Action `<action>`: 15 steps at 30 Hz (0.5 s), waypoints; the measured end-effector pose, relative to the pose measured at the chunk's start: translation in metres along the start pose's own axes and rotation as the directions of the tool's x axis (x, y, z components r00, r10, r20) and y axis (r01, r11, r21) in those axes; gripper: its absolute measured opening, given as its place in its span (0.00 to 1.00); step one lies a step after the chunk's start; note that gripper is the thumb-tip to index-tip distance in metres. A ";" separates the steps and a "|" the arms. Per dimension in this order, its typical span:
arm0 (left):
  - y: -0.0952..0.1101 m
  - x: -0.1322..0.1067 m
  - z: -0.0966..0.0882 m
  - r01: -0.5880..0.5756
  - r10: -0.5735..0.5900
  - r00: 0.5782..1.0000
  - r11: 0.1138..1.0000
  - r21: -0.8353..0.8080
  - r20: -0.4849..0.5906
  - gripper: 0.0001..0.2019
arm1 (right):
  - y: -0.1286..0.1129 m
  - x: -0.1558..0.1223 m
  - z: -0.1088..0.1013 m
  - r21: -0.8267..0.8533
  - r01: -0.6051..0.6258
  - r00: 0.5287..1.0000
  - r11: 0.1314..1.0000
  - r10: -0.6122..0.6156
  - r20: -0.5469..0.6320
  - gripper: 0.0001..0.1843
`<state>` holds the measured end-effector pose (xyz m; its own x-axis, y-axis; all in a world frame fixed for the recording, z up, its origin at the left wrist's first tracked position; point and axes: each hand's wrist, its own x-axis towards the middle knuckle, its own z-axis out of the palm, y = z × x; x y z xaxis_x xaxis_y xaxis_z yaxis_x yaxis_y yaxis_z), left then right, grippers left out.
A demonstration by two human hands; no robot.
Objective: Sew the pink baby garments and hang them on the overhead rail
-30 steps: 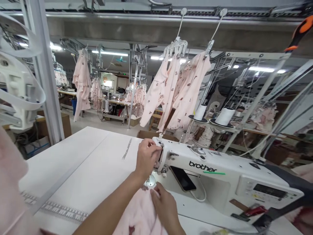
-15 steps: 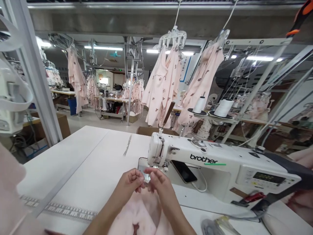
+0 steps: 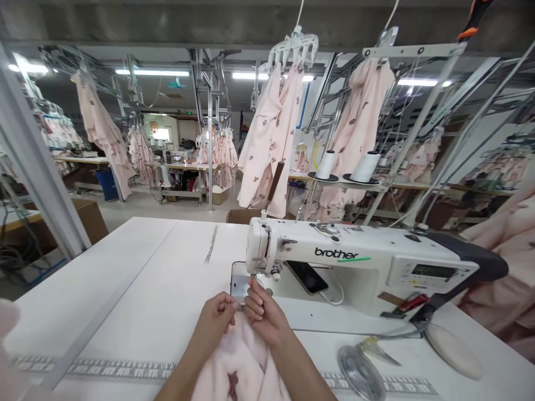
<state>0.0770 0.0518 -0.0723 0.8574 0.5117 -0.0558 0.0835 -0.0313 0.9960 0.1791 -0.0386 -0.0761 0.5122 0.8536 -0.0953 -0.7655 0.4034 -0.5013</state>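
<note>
A white Brother sewing machine (image 3: pixel 355 259) stands on the white table (image 3: pixel 137 289). Just in front of its needle and metal plate (image 3: pixel 239 287), both my hands pinch the edge of a pale pink printed garment (image 3: pixel 240 367) that lies toward me. My left hand (image 3: pixel 217 317) is closed on the fabric's left side. My right hand (image 3: pixel 262 312) is closed on the fabric beside it, fingertips close under the presser foot.
Two white thread cones (image 3: pixel 363 167) sit on a stand behind the machine. Pink garments (image 3: pixel 273 139) hang from overhead clips. A phone (image 3: pixel 307 277) leans on the machine. A metal disc (image 3: pixel 355 365) and a pad lie at the right; printed rulers run along the table's near edge.
My left hand came down off the machine head to join the right hand at the fabric edge. Both hands then moved the pink fabric closer to the needle plate. The view tilted down.
</note>
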 end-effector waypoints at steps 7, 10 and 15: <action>-0.002 0.000 0.002 -0.019 0.019 1.000 1.000 0.024 -0.016 0.18 | -0.003 0.001 -0.002 0.085 -0.012 1.000 0.996 0.012 0.000 0.13; -0.005 0.001 0.002 -0.059 0.059 0.998 0.998 0.022 -0.032 0.20 | -0.003 0.008 -0.003 0.082 -0.052 0.997 0.995 0.056 -0.048 0.10; -0.003 -0.001 0.001 -0.074 0.084 0.989 0.994 0.087 -0.118 0.23 | -0.003 0.014 -0.001 0.118 -0.034 0.992 0.992 0.048 -0.119 0.07</action>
<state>0.0767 0.0501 -0.0750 0.7952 0.6053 0.0366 0.0635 -0.1432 0.9877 0.1885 -0.0285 -0.0764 0.5171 0.8270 -0.2208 -0.8233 0.4099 -0.3926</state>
